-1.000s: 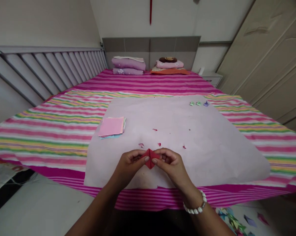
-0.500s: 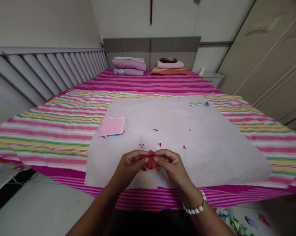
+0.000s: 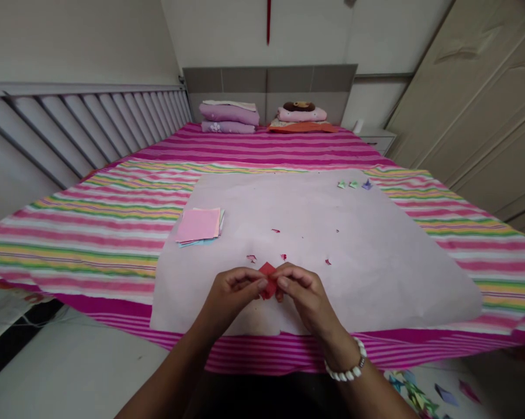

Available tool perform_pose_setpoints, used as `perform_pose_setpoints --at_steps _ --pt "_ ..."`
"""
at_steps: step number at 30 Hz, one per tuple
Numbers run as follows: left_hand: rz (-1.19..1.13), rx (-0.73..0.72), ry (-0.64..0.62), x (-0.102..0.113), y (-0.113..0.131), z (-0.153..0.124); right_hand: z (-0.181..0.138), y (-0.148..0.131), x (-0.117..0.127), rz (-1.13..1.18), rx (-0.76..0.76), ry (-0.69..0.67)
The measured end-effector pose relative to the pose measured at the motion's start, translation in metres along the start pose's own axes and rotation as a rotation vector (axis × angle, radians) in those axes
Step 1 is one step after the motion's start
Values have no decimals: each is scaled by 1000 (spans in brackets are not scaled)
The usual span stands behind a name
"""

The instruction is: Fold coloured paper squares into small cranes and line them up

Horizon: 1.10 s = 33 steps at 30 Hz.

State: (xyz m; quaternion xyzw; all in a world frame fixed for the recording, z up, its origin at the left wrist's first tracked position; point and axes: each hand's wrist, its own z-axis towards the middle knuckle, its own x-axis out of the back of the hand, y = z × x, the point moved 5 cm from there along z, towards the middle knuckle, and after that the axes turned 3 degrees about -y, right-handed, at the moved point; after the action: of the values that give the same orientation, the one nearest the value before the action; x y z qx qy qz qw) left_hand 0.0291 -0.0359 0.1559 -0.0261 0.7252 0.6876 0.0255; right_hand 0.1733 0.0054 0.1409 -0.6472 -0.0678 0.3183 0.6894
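My left hand (image 3: 232,291) and my right hand (image 3: 303,293) meet over the near edge of a large pale sheet (image 3: 375,262) spread on the bed. Both pinch a small folded red paper (image 3: 268,277) between thumbs and fingertips; most of it is hidden by my fingers. A white bead bracelet (image 3: 347,366) circles my right wrist. Tiny red paper scraps (image 3: 250,258) lie on the sheet just beyond my hands.
A stack of pink and pale square papers (image 3: 199,225) lies to the left on the sheet. Three small folded paper pieces (image 3: 353,184) sit at its far right. The striped bedspread (image 3: 92,233) runs to pillows (image 3: 228,117) at the headboard. Coloured paper bits (image 3: 413,393) litter the floor at lower right.
My fingers have closed in over the red paper, folding it smaller; its lower point, visible earlier, is now hidden, and a corner pokes up above my fingertips.
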Motion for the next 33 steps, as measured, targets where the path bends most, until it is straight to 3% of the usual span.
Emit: perform_pose_setpoints --at_steps 7,21,26,33 --pt "-19 -42 23 -2 -2 -1 -1 1 -1 -22 -33 54" --pt "273 -141 -3 2 6 -4 -2 -2 6 -91 -6 115" --pt "447 -230 41 1 17 -5 -3 -3 7 -116 -2 93" --pt "526 -282 80 3 13 -5 -3 -14 3 -382 137 76"
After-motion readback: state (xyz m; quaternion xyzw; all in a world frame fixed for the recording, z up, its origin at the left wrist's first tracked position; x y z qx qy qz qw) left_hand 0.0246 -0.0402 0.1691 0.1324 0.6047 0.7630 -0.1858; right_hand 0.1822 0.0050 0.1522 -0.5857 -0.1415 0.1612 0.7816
